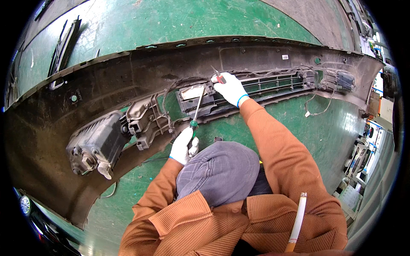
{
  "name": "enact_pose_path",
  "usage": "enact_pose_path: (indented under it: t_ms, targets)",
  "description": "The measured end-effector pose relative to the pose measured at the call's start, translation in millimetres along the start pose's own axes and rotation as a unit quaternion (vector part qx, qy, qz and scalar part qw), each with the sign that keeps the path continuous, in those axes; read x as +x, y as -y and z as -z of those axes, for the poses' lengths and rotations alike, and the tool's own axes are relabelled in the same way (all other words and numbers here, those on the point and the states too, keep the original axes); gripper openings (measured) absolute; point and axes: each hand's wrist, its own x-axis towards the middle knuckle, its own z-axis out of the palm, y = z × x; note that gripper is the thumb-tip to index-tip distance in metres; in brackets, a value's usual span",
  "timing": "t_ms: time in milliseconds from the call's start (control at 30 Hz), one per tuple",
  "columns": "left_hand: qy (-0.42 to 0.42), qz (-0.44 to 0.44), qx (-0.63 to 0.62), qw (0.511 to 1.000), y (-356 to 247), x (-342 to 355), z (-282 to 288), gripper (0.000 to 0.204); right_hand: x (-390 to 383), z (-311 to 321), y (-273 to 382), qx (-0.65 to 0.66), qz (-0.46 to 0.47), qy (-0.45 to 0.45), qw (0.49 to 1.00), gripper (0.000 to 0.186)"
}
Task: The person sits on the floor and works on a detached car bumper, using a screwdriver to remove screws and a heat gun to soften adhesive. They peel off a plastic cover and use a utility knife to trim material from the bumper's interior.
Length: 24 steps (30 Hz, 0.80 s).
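Head view: screwdriver in the gloved left hand, fingers closed round its green handle, shaft slanting up beyond the grip, tip over the right end of a pale plate, contact unclear. Probably light and stiff, perhaps slick against cloth; best taken round the handle. Red-handled tool pinched in the gloved right hand, farther up and right of the left grip, exact kind unclear. Bumper beneath and beyond both hands, likely bulky, slightly flexible, best held near the ends. Left forearm bent close; right arm extended, back of hand upward.
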Motion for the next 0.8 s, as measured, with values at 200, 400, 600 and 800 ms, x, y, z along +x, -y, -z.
enact_pose_path:
  t_ms: [200,400,600,800]
  targets:
    - [-0.088,-0.012,0.140,0.986,0.1,6.5,-14.0,0.033,-3.2,1.4,-0.7,0.011,-0.012,-0.011,1.000,0.032]
    - [-0.025,-0.066,0.281,0.957,16.2,31.2,1.5,0.041,-2.9,-3.6,1.5,0.021,0.007,-0.018,1.000,0.031]
    - [-0.026,-0.001,0.198,0.980,0.7,13.6,-30.8,0.056,-3.7,-4.6,-0.8,-0.005,0.034,-0.023,0.999,0.030]
    - [-0.027,0.038,0.139,0.989,-0.7,14.5,-27.6,0.057,-4.5,-4.2,0.3,0.012,0.018,-0.027,0.999,0.029]
